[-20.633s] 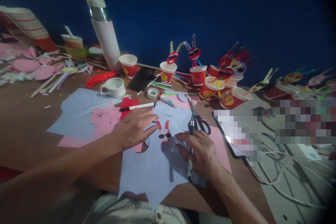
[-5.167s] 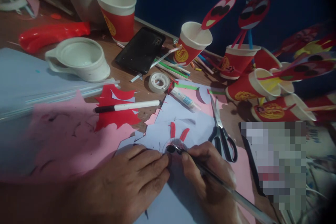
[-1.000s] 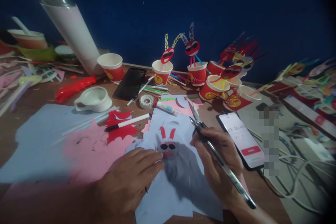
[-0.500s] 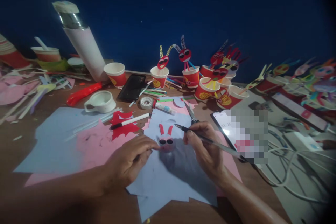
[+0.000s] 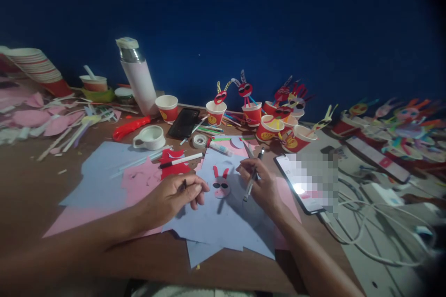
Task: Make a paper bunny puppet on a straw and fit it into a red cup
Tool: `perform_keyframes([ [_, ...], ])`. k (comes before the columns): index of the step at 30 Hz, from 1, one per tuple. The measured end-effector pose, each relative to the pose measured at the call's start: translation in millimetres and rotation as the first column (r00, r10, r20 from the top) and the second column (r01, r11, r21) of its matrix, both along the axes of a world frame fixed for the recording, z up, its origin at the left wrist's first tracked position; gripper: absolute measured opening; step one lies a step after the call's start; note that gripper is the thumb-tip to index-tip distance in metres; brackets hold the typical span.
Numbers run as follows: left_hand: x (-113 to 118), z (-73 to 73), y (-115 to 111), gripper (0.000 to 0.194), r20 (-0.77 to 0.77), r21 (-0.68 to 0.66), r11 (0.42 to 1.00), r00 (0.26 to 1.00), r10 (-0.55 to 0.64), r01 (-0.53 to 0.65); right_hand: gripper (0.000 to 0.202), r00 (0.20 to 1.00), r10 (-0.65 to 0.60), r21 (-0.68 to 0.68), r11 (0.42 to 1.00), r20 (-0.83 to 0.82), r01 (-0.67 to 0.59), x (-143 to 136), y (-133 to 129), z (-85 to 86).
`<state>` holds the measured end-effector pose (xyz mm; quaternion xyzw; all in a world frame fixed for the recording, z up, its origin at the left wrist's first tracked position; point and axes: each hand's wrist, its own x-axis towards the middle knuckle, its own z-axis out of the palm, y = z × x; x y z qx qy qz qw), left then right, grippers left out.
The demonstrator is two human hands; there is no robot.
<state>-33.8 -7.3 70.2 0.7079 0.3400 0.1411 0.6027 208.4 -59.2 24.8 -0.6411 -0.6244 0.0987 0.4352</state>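
While the right hand [image 5: 266, 186] pinches a clear-barrelled pen [image 5: 249, 191] between its bent fingers, the pen slanting with one end up toward the wall, the left hand [image 5: 178, 193] is loosely curled, its thumb and forefinger closed on a small dark piece [image 5: 183, 185] that is too small to name. Between the two hands, touching neither, a round paper face [image 5: 222, 193] with red ears and two black eyes lies flat on a pale blue sheet [image 5: 205, 225]. Just beyond the right hand are the scissors [image 5: 249, 149], partly hidden by it, then a glue stick [image 5: 220, 149] and a tape roll [image 5: 200, 141]. Beyond the left hand, a white marker [image 5: 184, 159] with a black cap lies across a red paper scrap [image 5: 178, 170], and a cut pink sheet [image 5: 139, 178] spreads near it. Farther out stand a white mug [image 5: 155, 142], a black phone [image 5: 184, 122] lying flat, a red-and-white paper cup [image 5: 167, 114] and a tall vacuum flask [image 5: 139, 84]. More cups bearing paper figures [image 5: 245, 89] line the blue wall [image 5: 209, 23], and at the right a lit smartphone [image 5: 296, 188] rests near tangled white cables [image 5: 369, 206]
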Motion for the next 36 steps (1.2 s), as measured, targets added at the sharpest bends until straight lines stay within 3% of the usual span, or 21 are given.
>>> perform_keyframes([
  [6,-19.3,1.2,-26.8,0.030,-0.034,-0.216,0.976,0.999,-0.030,0.022,0.012,0.977,0.110,-0.089,0.992,0.182,-0.095,8.7,-8.5,27.1],
  [10,-27.2,2.6,-20.1,0.031,-0.064,-0.242,0.970,0.998,-0.011,-0.005,0.016,0.895,0.209,-0.123,0.977,0.394,-0.174,13.4,-21.0,26.0],
  [14,-8.2,14.4,10.5,0.027,0.048,-0.140,0.990,0.999,0.022,-0.016,0.018,0.818,0.322,-0.161,0.947,0.476,-0.280,7.7,-31.3,9.9],
  [17,16.7,28.6,31.3,0.025,0.196,-0.098,0.995,0.980,0.032,-0.013,0.016,0.874,0.301,-0.131,0.954,0.383,-0.271,-1.1,-33.8,8.7],
  [21,44.7,45.6,45.4,0.024,0.313,-0.064,0.997,0.950,-0.012,0.034,0.016,0.922,0.316,-0.093,0.949,0.224,-0.303,-14.4,-24.4,22.4],
  [24,56.6,54.3,49.3,0.022,0.386,-0.085,0.996,0.923,-0.005,0.041,0.023,0.859,0.430,-0.070,0.901,0.278,-0.428,-30.0,-10.3,29.0],
  [28,60.5,60.3,56.1,0.020,0.449,-0.162,0.987,0.891,0.074,0.000,0.032,0.717,0.536,-0.112,0.828,0.446,-0.550,-64.3,6.7,26.4],
  [34,54.2,65.1,73.1,0.018,0.464,-0.177,0.981,0.872,0.156,-0.081,0.041,0.650,0.542,-0.161,0.819,0.533,-0.551,-129.7,25.1,19.0],
  [36,51.6,69.0,78.3,0.017,0.472,-0.163,0.981,0.865,0.168,-0.101,0.025,0.619,0.537,-0.196,0.823,0.573,-0.533,-144.1,30.2,17.4],
])
